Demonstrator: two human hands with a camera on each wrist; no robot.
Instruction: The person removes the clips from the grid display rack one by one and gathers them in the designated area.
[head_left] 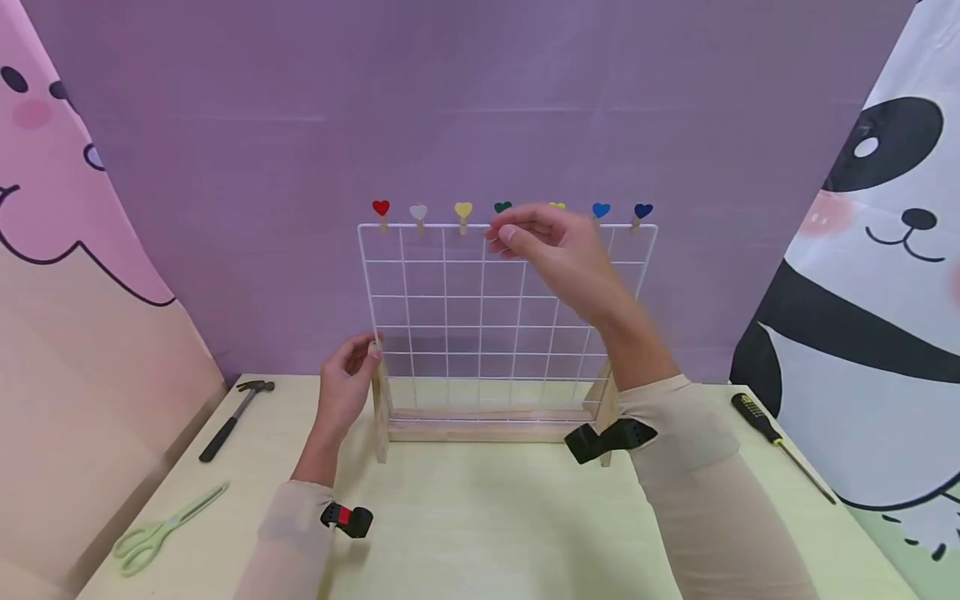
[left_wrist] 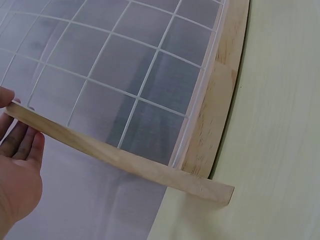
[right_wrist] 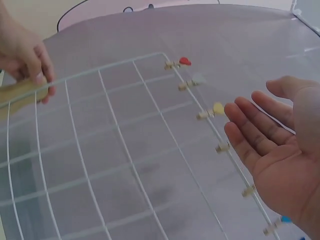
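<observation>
Lying at your far left are green scissors (head_left: 168, 527) and a hammer (head_left: 236, 423). Your left hand (head_left: 347, 383) is pinching the top of a wooden leg (left_wrist: 120, 156); the left wrist view is showing thumb and fingers on opposite sides. That leg is supporting a white wire grid (head_left: 481, 326), standing upright on the pale table (head_left: 450, 517), with seven heart-topped clips (head_left: 463, 210) lining its top bar, red through navy. Your right hand (head_left: 558, 250) is hovering near them, holding nothing: only the right wrist view is showing its open palm, fingers loosely extended. A screwdriver (head_left: 780, 446) is lying far right.
</observation>
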